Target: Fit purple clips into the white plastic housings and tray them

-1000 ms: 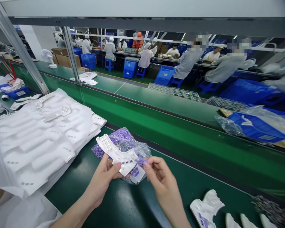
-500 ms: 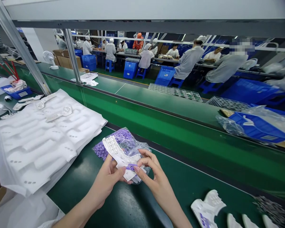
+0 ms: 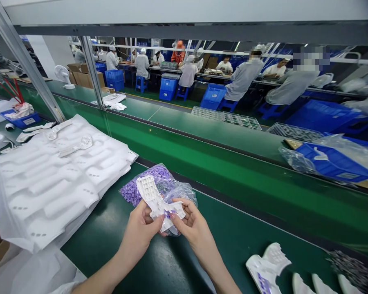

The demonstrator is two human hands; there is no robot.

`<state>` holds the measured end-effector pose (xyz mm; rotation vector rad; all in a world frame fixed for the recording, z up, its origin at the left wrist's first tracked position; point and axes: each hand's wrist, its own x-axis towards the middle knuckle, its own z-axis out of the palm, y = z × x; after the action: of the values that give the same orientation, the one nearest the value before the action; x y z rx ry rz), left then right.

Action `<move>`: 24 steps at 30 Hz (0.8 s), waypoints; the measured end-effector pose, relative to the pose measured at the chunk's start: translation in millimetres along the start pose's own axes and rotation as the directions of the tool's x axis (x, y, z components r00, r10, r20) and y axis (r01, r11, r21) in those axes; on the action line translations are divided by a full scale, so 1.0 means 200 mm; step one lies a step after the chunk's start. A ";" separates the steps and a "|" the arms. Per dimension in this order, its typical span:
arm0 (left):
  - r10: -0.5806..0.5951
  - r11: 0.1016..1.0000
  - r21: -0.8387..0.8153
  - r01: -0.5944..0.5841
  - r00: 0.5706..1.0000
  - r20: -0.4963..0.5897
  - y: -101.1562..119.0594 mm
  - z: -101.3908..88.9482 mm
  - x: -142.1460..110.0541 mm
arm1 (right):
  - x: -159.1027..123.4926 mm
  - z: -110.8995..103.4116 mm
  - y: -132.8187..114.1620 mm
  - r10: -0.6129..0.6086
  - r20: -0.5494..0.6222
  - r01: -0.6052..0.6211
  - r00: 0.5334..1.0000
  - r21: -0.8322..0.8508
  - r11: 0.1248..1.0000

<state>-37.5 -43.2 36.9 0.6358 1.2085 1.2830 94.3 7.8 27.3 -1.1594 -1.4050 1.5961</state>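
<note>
Lying at left, white wrapping sheets (image 3: 58,175) cover a green bench (image 3: 242,228). Rightward, a clear bag of purple parts (image 3: 133,190) sits behind the left hand (image 3: 141,226), which grips a white plastic shell (image 3: 155,200), centre. The right hand (image 3: 191,222) grasps its other side, both thumbs beside a purple piece (image 3: 168,214). Far right lies another shell (image 3: 268,263).

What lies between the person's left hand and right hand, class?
The head view shows a white plastic part between the left hand and right hand, with a small purple piece against it.
</note>
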 end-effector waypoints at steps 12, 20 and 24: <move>0.018 0.999 0.044 -0.020 0.999 0.048 0.01 -0.03 0.01 | -0.01 0.01 0.00 0.043 0.057 -0.046 0.997 0.054 0.997; 0.042 0.989 0.145 -0.041 0.999 -0.001 -0.02 -0.01 0.02 | 0.00 -0.01 0.04 0.047 0.071 -0.047 0.996 0.002 0.999; 0.086 0.980 0.186 -0.074 0.995 -0.054 -0.04 -0.01 0.03 | 0.01 0.01 0.11 0.028 0.014 -0.027 1.000 -0.047 0.999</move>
<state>-37.0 -39.6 26.7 0.7904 1.3758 1.2743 93.5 5.0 5.5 -1.2012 -1.4487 1.6017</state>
